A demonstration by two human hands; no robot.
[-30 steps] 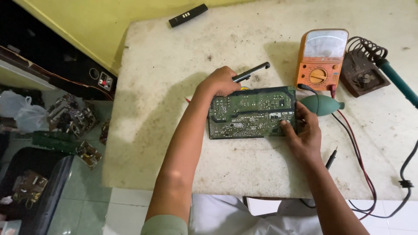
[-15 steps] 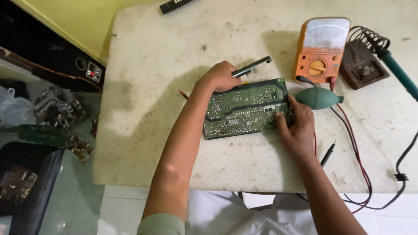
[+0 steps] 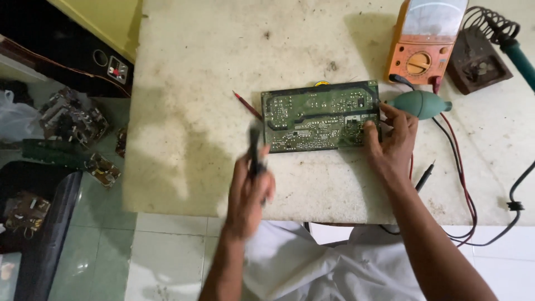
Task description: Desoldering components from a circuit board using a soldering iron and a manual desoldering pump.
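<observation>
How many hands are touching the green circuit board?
1. The right hand grips the circuit board at its right edge. The left hand is off the board, holding a blurred dark tool near its left edge.

Both forearms bare to the lower frame edge, no sleeves, watch or rings visible on the left hand or the right hand. Left hand motion-blurred, so finger detail cannot be read. Lap covered by a white, creased woven-cloth garment between the arms.
</observation>
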